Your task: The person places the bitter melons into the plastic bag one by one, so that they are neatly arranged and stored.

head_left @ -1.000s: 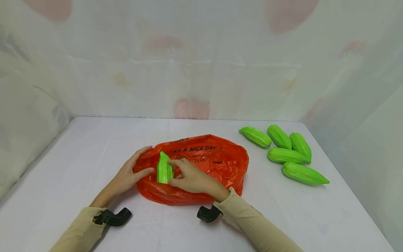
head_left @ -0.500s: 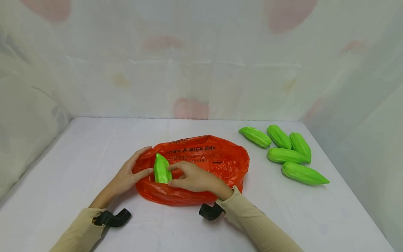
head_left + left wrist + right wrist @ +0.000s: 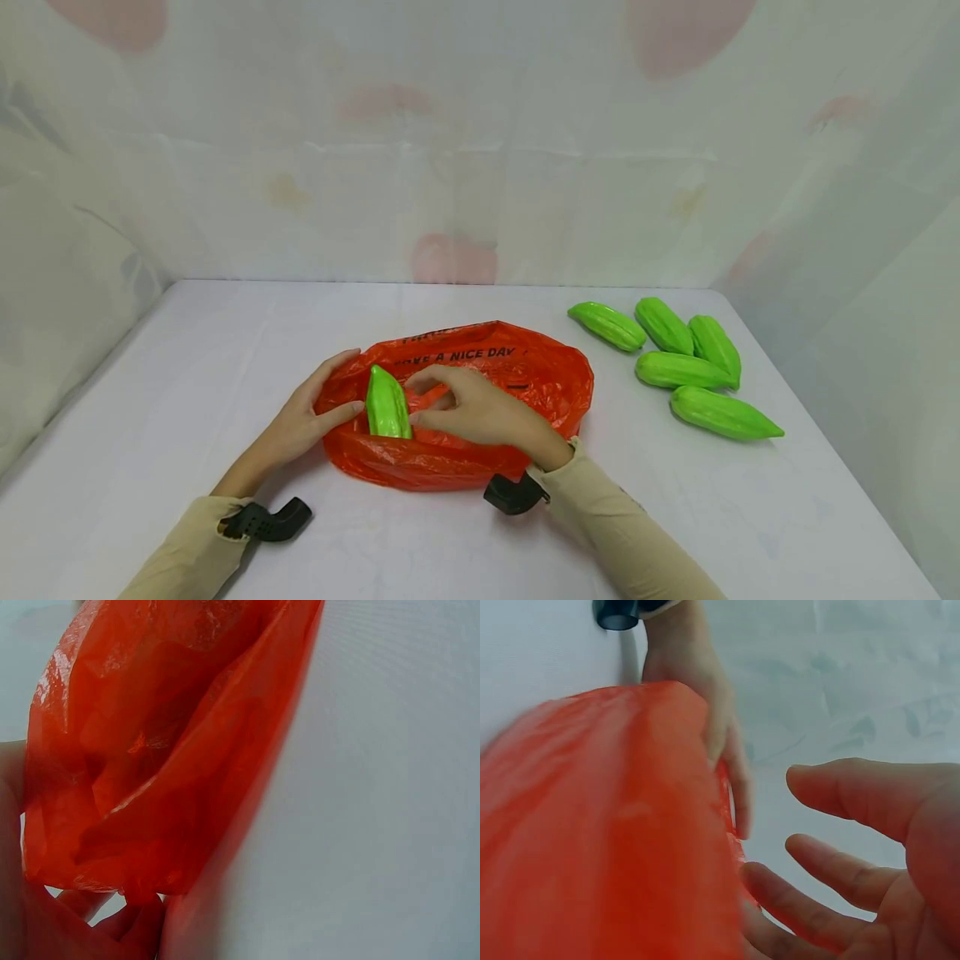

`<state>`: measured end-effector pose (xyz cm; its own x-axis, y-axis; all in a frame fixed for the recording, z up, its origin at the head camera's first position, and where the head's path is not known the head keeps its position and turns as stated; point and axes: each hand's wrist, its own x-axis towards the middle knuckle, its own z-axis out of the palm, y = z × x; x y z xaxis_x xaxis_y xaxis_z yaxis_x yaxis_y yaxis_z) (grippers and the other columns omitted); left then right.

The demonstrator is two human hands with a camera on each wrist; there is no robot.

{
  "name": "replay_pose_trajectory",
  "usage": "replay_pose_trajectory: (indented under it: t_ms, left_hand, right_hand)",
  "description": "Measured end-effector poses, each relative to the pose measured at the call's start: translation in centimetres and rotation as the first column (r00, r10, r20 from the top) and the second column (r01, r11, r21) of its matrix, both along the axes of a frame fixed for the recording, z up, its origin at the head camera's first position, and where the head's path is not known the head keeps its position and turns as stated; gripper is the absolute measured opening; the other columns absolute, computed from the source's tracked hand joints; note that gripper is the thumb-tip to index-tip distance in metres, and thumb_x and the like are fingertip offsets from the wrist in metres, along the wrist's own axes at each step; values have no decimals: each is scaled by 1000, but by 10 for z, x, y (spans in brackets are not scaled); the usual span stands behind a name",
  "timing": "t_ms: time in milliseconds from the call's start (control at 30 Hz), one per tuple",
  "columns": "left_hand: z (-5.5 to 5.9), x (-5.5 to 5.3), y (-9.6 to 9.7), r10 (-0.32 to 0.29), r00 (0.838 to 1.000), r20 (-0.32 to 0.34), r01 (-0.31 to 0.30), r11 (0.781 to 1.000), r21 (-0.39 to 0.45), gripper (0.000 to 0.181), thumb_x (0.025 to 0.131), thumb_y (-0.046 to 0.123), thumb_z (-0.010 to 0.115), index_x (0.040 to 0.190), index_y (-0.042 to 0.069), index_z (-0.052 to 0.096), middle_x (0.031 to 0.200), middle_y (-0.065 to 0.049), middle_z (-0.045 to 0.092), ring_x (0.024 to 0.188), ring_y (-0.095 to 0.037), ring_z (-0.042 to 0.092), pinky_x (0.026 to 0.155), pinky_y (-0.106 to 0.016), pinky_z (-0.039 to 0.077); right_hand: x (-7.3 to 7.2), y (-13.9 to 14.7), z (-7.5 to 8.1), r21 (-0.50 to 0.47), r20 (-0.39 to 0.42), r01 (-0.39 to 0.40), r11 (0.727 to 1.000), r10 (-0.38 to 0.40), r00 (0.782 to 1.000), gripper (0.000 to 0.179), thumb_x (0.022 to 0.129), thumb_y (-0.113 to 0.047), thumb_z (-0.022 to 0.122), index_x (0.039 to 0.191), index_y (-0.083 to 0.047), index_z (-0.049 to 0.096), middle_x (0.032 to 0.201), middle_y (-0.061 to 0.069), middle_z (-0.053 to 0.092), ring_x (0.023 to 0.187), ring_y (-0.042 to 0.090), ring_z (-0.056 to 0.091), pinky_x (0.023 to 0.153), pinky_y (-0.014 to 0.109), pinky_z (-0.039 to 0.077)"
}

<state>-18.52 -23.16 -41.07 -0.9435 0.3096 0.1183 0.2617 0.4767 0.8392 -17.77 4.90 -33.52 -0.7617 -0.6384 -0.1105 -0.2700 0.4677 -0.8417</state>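
Note:
A red plastic bag (image 3: 551, 383) lies with its mouth spread wide, printed with black lettering inside. My left hand (image 3: 303, 417) grips its left rim, thumb on the inner side. In the left wrist view, fingertips show below the gathered red film (image 3: 142, 817). One bright green ridged gourd (image 3: 387, 404) leans inside the bag's left part, pointed end up, its lower end hidden by the front rim. Just right of it hovers my right hand (image 3: 480, 408), apart from the gourd. The right wrist view shows that hand's fingers (image 3: 836, 866) spread with nothing between them.
Several more green gourds (image 3: 678, 369) lie loosely grouped on the white table (image 3: 750, 517) at the right. A patterned pale sheet (image 3: 480, 192) hangs behind the table. Black camera mounts (image 3: 270, 521) sit at both wrists, close to the tabletop.
My right hand has let go of the gourd and drawn back to the right. The gourd has shifted slightly left and down in the bag. My left hand stays in place.

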Motion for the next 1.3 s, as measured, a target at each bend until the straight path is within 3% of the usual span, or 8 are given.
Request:
replay_pose_trajectory:
  t_ms: [233,567,900,1300]
  left_hand:
    - [-1,-1,0,5,1000,3,-5,1000,-9,69,97,22,63,156,17,27,157,-16,35,139,-37,38,107,-63,38]
    - [-1,0,0,2,1000,-2,-2,1000,-6,69,97,21,63,156,19,28,155,-16,38,138,-37,39,107,-63,37]
    - [0,2,0,7,1000,-5,-7,1000,-15,69,97,21,63,156,18,28,155,-17,39,138,-38,39,106,-65,37]
    - [0,1,0,5,1000,-4,-5,1000,-17,69,97,21,62,156,16,28,156,-17,38,138,-37,39,106,-64,38]
  right_hand:
    - [-2,7,6,-39,-72,13,999,-16,997,40,95,-26,67,132,-16,58,133,4,61,105,15,61,90,25,52]
    - [-3,13,12,-83,-65,24,996,-30,997,43,94,-26,68,134,-17,55,131,-2,61,106,14,63,93,29,53]
    - [-5,35,15,-71,-105,73,995,-80,991,42,94,-24,68,133,-16,56,131,-3,61,116,21,61,97,35,52]
    - [-2,60,21,-64,-156,115,991,-124,980,42,93,-24,70,132,-16,57,129,-1,62,116,23,62,98,40,52]
